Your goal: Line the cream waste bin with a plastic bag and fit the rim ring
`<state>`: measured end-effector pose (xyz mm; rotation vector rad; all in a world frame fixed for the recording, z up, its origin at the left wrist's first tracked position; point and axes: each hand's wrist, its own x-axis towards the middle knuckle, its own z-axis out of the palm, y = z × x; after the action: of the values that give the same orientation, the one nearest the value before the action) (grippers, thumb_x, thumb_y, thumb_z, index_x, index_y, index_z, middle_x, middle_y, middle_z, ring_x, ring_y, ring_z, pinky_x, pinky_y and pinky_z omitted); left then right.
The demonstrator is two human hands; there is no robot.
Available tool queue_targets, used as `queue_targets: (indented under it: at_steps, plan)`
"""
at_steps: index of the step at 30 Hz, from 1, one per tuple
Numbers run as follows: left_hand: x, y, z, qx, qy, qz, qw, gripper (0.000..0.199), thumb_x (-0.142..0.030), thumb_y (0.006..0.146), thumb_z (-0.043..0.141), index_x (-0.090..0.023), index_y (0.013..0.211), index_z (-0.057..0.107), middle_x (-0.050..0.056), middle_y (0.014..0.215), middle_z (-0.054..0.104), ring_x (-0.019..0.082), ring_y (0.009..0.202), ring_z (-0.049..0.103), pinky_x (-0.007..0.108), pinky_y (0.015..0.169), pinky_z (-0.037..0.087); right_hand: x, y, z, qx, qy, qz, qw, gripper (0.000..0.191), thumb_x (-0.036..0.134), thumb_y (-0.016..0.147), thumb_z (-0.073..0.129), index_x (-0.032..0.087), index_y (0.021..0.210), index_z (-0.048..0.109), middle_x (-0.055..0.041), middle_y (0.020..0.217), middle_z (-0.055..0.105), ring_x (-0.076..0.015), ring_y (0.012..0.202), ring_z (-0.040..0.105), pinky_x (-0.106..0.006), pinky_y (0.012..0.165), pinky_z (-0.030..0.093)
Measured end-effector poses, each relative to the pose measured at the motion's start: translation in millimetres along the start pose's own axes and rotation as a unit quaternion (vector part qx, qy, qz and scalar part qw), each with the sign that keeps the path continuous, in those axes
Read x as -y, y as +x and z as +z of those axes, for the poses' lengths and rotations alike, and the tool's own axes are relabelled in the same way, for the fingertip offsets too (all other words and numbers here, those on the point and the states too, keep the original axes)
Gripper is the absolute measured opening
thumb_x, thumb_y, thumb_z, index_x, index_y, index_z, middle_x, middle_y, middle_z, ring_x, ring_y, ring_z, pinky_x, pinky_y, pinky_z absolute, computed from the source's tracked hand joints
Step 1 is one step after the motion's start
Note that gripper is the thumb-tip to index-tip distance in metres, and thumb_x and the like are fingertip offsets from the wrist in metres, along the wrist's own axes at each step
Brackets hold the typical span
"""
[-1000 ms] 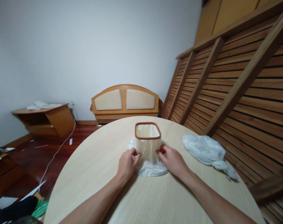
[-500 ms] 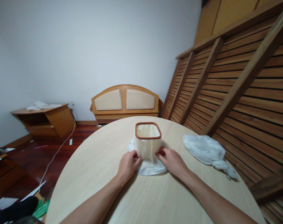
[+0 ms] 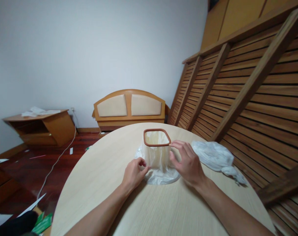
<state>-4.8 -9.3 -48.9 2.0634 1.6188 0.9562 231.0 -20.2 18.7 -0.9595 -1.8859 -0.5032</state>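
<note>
A small bin (image 3: 155, 157) with a brown rim (image 3: 157, 144) stands upright on the round table. A translucent plastic bag (image 3: 161, 177) lines it, passes under the rim and spreads around its base on the tabletop. At the bin's lower left, my left hand (image 3: 136, 170) pinches the bag's plastic between thumb and fingers. My right hand (image 3: 188, 160) is at the bin's right side, its fingers apart, fingertips at the rim's right front corner and thumb lower beside the wall.
A bundled white plastic bag (image 3: 214, 155) lies on the right of the round table (image 3: 94, 183). Wooden slatted panels (image 3: 262, 108) lean beyond the right edge. A headboard (image 3: 129, 108) and low cabinet (image 3: 57, 126) stand farther back.
My right hand has let go of the bag near the bin's base, risen toward the rim and opened. My left hand stays at the lower left. The view has shifted slightly.
</note>
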Motion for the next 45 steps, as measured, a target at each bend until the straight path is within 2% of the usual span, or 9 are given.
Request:
queue_targets:
  at_steps: [3, 6, 16, 22, 27, 35, 45]
  plan:
    - [2.3, 1.3, -2.2, -0.002, -0.004, 0.002, 1.0, 0.01, -0.027, 0.084, 0.07, -0.02, 0.083, 0.064, 0.002, 0.086, 0.072, 0.019, 0.085, 0.065, 0.028, 0.077, 0.043, 16.6, 13.0, 1.7, 0.064, -0.025, -0.023, 0.997, 0.028, 0.016, 0.093, 0.058, 0.018, 0.121, 0.061, -0.0118, 0.122, 0.066, -0.0276, 0.113, 0.059, -0.043, 0.096, 0.051]
    - [4.8, 2.5, -3.5, -0.006, -0.004, 0.003, 1.0, 0.008, -0.026, 0.084, 0.07, -0.021, 0.084, 0.064, 0.002, 0.086, 0.072, 0.018, 0.085, 0.065, 0.028, 0.078, 0.044, 25.5, 24.3, 5.2, 0.111, -0.032, -0.01, 0.993, 0.025, 0.017, 0.094, 0.059, 0.018, 0.118, 0.067, -0.0109, 0.119, 0.069, -0.0283, 0.111, 0.058, -0.044, 0.094, 0.052]
    - [10.6, 3.5, -3.0, -0.016, 0.0, 0.013, 1.0, 0.006, -0.024, 0.083, 0.069, -0.02, 0.086, 0.065, 0.003, 0.091, 0.072, 0.02, 0.09, 0.064, 0.031, 0.081, 0.046, 17.8, 47.8, 3.0, 0.245, -0.043, 0.028, 0.968, 0.023, 0.017, 0.096, 0.056, 0.022, 0.11, 0.074, -0.0097, 0.104, 0.075, -0.029, 0.103, 0.059, -0.044, 0.09, 0.049]
    - [13.0, 5.2, -1.8, -0.024, -0.001, 0.038, 0.999, 0.009, -0.022, 0.084, 0.066, -0.019, 0.091, 0.064, 0.006, 0.098, 0.069, 0.023, 0.099, 0.063, 0.034, 0.089, 0.046, 0.1, 55.7, 9.0, 0.243, -0.051, 0.038, 0.968, 0.021, 0.017, 0.095, 0.057, 0.021, 0.106, 0.074, -0.0087, 0.105, 0.075, -0.0286, 0.104, 0.058, -0.042, 0.091, 0.049]
    - [17.4, 7.5, -0.5, -0.02, -0.001, 0.044, 0.999, 0.008, -0.021, 0.085, 0.062, -0.018, 0.093, 0.063, 0.007, 0.099, 0.068, 0.023, 0.1, 0.063, 0.035, 0.089, 0.047, -28.4, 64.7, 16.1, 0.221, -0.072, 0.065, 0.97, 0.022, 0.018, 0.095, 0.058, 0.02, 0.11, 0.074, -0.0071, 0.108, 0.075, -0.0276, 0.104, 0.058, -0.039, 0.092, 0.047]
    - [18.7, 6.0, 1.9, 0.022, -0.001, 0.07, 0.997, 0.013, -0.024, 0.088, 0.059, -0.018, 0.098, 0.065, 0.009, 0.105, 0.069, 0.024, 0.104, 0.062, 0.037, 0.095, 0.047, -79.3, 75.9, 29.0, 0.182, -0.12, 0.1, 0.971, 0.024, 0.021, 0.096, 0.057, 0.022, 0.113, 0.074, -0.0071, 0.111, 0.076, -0.0276, 0.103, 0.055, -0.038, 0.09, 0.047]
    - [13.8, 4.9, -1.3, 0.036, 0.005, 0.071, 0.997, 0.011, -0.023, 0.088, 0.059, -0.019, 0.094, 0.067, 0.01, 0.106, 0.07, 0.025, 0.106, 0.062, 0.039, 0.097, 0.046, -128.0, 67.2, 33.9, 0.185, -0.178, 0.134, 0.957, 0.027, 0.023, 0.097, 0.054, 0.021, 0.113, 0.076, -0.008, 0.113, 0.076, -0.0285, 0.104, 0.056, -0.038, 0.087, 0.046]
